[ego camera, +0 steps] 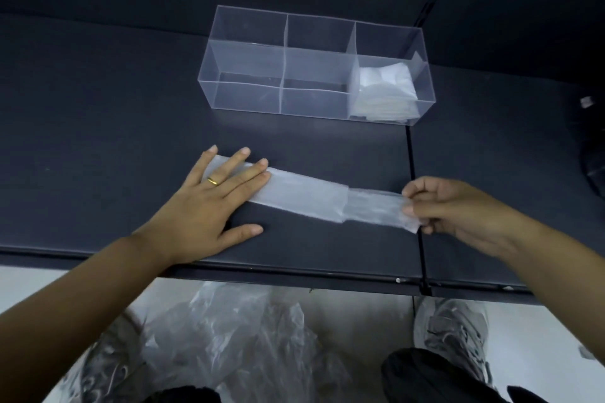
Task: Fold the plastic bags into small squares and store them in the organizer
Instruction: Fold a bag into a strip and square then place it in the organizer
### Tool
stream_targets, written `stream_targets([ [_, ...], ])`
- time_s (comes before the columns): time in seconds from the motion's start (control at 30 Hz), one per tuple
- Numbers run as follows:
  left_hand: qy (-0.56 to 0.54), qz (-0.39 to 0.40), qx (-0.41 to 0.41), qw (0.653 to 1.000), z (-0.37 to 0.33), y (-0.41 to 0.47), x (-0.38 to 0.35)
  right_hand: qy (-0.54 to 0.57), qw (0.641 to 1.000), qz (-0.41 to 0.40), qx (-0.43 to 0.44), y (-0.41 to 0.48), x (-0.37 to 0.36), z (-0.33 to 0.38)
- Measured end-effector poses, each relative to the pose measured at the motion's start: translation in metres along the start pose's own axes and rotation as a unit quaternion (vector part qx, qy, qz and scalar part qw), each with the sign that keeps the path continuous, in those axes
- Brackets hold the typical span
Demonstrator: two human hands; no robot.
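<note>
A clear plastic bag [307, 195], folded into a long narrow strip, lies on the dark shelf [98, 127] in front of me. My left hand [209, 203] presses flat on the strip's left end, fingers straight. My right hand [455, 206] pinches the strip's right end between thumb and fingers, slightly lifted. Behind the strip stands a clear organizer [248, 52] with three compartments. Its right compartment holds a stack of folded bags [386, 91]; the other two look empty.
A pile of loose clear plastic bags [235, 337] lies on the floor below the shelf's front edge, between my shoes [455, 327]. A vertical seam runs through the shelf at the right. A dark object [594, 170] sits at the far right edge.
</note>
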State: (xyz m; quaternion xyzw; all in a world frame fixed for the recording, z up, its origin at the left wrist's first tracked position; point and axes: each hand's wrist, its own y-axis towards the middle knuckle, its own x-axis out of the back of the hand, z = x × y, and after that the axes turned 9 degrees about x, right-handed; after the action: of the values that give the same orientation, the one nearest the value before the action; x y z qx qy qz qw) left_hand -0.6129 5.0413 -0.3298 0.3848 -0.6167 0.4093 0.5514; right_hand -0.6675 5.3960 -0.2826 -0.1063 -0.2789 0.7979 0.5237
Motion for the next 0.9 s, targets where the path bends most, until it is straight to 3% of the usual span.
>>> stream_targets([
  [0.13,-0.154,-0.028,0.007,0.988,-0.070,0.008,0.005,0.064,0.995,0.063,-0.036,-0.025,-0.011,0.015],
  [0.27,-0.358,-0.014,0.048,0.932,-0.136,0.007,0.010,0.094,0.985,0.146,0.004,-0.041,-0.038,0.042],
  [0.33,-0.488,-0.036,0.112,0.865,-0.150,0.006,0.021,0.113,0.974,0.193,0.019,-0.042,-0.050,0.049],
  [0.43,-0.666,-0.038,0.172,0.725,-0.146,0.006,0.041,0.120,0.971,0.195,0.069,-0.033,-0.057,0.056],
  [0.53,-0.760,-0.024,0.224,0.609,-0.127,0.010,0.053,0.094,0.978,0.124,0.138,-0.012,-0.052,0.051],
  [0.6,-0.796,0.022,0.272,0.540,-0.112,0.013,0.051,0.089,0.972,0.162,0.142,-0.001,-0.056,0.043],
  [0.7,-0.842,0.092,0.258,0.464,-0.098,0.015,0.044,0.046,0.965,0.232,0.110,0.010,-0.074,0.027],
  [0.8,-0.873,0.097,0.269,0.396,-0.092,0.015,0.032,-0.023,0.984,0.147,0.096,0.018,-0.092,0.015],
  [0.9,-0.864,0.087,0.308,0.388,-0.083,0.018,0.019,-0.086,0.990,0.062,0.090,0.019,-0.099,0.005],
])
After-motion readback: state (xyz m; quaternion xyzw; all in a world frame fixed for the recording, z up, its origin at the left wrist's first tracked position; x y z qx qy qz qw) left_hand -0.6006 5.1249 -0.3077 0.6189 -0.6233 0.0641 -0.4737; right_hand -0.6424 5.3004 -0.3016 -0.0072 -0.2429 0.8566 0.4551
